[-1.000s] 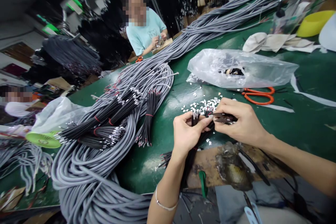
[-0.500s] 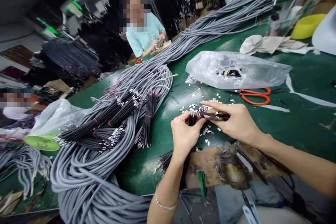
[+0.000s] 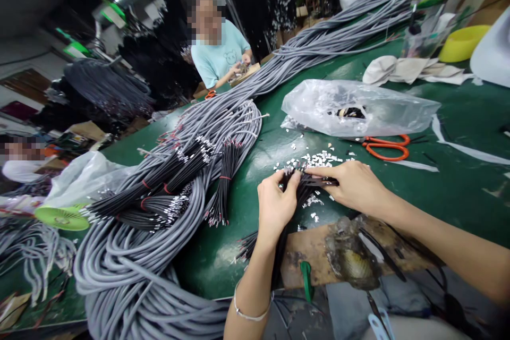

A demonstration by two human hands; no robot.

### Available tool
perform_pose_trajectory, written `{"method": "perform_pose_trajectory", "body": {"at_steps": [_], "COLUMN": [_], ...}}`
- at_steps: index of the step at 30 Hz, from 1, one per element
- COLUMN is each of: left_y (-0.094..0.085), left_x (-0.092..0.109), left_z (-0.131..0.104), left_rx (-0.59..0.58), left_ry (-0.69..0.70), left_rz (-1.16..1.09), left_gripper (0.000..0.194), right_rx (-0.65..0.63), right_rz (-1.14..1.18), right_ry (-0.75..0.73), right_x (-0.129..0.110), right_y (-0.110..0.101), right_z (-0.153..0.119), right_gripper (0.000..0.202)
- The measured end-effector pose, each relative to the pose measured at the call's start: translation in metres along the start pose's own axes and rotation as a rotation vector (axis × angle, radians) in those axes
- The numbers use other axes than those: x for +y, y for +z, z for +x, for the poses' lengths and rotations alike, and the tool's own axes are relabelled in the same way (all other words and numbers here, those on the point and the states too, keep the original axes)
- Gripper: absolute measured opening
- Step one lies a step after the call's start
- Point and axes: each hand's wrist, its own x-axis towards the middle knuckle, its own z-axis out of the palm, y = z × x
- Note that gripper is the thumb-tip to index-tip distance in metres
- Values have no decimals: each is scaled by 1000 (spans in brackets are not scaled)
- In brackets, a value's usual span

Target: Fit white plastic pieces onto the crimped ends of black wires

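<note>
A bundle of black cables [image 3: 304, 190] with stripped ends lies between my two hands, above the green table. My left hand [image 3: 275, 203] is closed round the bundle near its ends, thumb on top. From the right, my right hand [image 3: 358, 185] pinches dark, thin lengths that look like cables of the same bundle; its fingers partly hide them. Small silvery-white scraps [image 3: 322, 158] are scattered just beyond and below the fingers. More black cables [image 3: 250, 244] lie beside my left forearm.
Thick grey cables [image 3: 131, 255] run across the left and back, with tied black cable bundles [image 3: 225, 183] on and beside them. A clear plastic bag [image 3: 382, 109] and orange-handled scissors [image 3: 386, 147] lie beyond my hands. A wooden board [image 3: 306, 247] sits nearer. A person [image 3: 219, 56] works opposite.
My right hand has shifted slightly left, and its index finger is lower over the cable ends. My left thumb has moved up onto the ends. More of the scraps show.
</note>
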Motion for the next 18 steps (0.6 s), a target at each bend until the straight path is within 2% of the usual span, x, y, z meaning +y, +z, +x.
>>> {"method": "perform_pose_trajectory", "body": {"at_steps": [2,7,9,12,18], "left_y": [0,5,6,6,8], "left_x": [1,3,3,3,5], "left_z": [1,-3,-4,-5,-6], "left_rx": [4,-18,-44,-56,55], "left_ry": [-39,-75,-64,-66,-89], "left_rz": [-54,-217,-220,-241,-272], "left_gripper": [22,18,17,16,17], "right_rx": [-29,136,137,115,104], "right_rz": [-34,388,473,503,529], "right_ry": [32,74,66,53,49], "right_x": [-2,-7,-9,-11,-13], "right_y": [-3,-11,-11,-11,-13], "right_z": [2,4,3,3,4], "right_gripper": [36,31,31,27,24]}}
